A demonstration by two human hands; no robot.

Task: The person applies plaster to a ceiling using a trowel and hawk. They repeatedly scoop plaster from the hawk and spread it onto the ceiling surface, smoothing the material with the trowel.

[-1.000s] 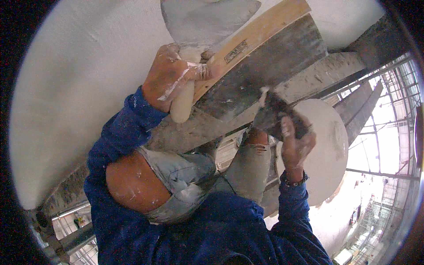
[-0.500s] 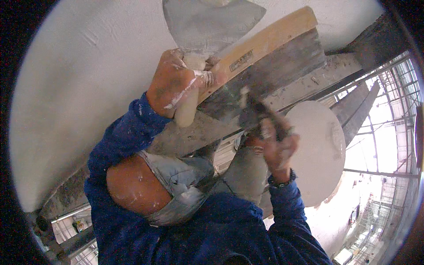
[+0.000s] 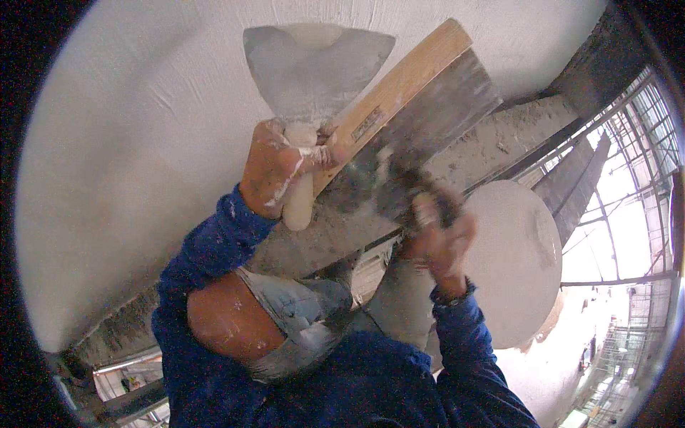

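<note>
My left hand (image 3: 275,171), spotted with white, is closed around the pale handle of a wide putty knife (image 3: 307,78), whose grey blade fans out above the fist. Its thumb and fingers also clamp the near end of a wood-backed wide scraper (image 3: 399,93), which slants up to the right, metal sheet below the wood. My right hand (image 3: 444,242) is smeared by motion in front of the scraper's lower part. Its fingers are bent around a dark thing with a pale tip (image 3: 408,191), too blurred to name, at or close to the metal sheet.
A pale, streaked wall (image 3: 128,157) fills the upper left. Behind the tools runs a dirty plank (image 3: 499,135). A round, plaster-coloured board or lid (image 3: 517,264) is at the right, with a metal grid (image 3: 642,178) beyond. My bare knee (image 3: 232,317) shows below my left arm.
The putty knife and scraper, held in my left hand, have come lower and leftward in the picture. More of the putty knife's blade shows. My right hand stays near the scraper, blurred in both.
</note>
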